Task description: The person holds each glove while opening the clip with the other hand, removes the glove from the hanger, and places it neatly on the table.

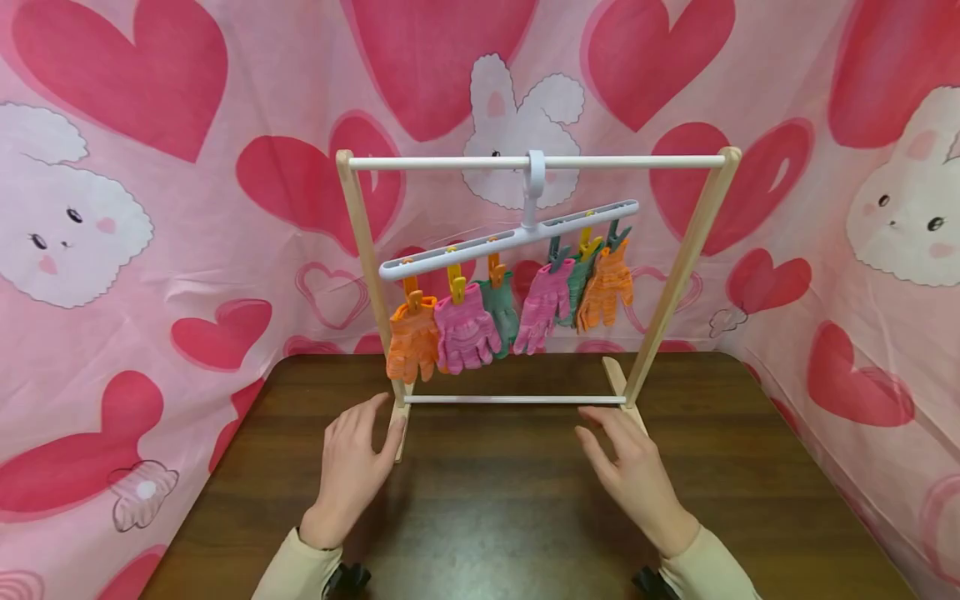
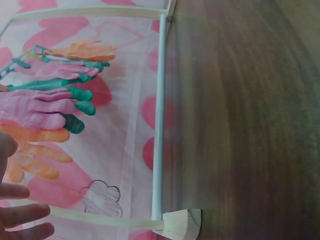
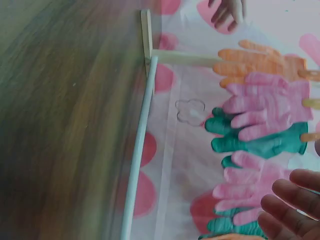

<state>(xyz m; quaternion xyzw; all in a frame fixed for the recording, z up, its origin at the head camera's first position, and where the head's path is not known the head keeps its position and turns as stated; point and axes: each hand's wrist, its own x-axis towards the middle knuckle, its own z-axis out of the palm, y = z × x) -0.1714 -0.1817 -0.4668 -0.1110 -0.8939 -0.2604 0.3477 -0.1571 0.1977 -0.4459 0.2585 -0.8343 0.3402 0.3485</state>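
My left hand (image 1: 349,468) is held over the table beside the left foot of a small wooden rack (image 1: 678,287), fingers relaxed and holding nothing. Near the rack's right post, my right hand (image 1: 636,477) also has loosely extended fingers with nothing in them. From the rack's white top bar (image 1: 435,163) hangs a grey clip hanger (image 1: 465,250), tilted with its right end higher. Small knitted gloves dangle from it by coloured clothespins: an orange glove (image 1: 412,340), a pink glove (image 1: 467,329) and a green glove (image 1: 501,310) on the left, another pink glove (image 1: 545,307), green glove and orange glove (image 1: 606,287) on the right.
The rack stands on a dark wooden table (image 1: 495,508), with a thin white lower bar (image 1: 517,399) joining its posts. Pink cloth (image 1: 300,83) printed with hearts and rabbits surrounds the table at the back and sides.
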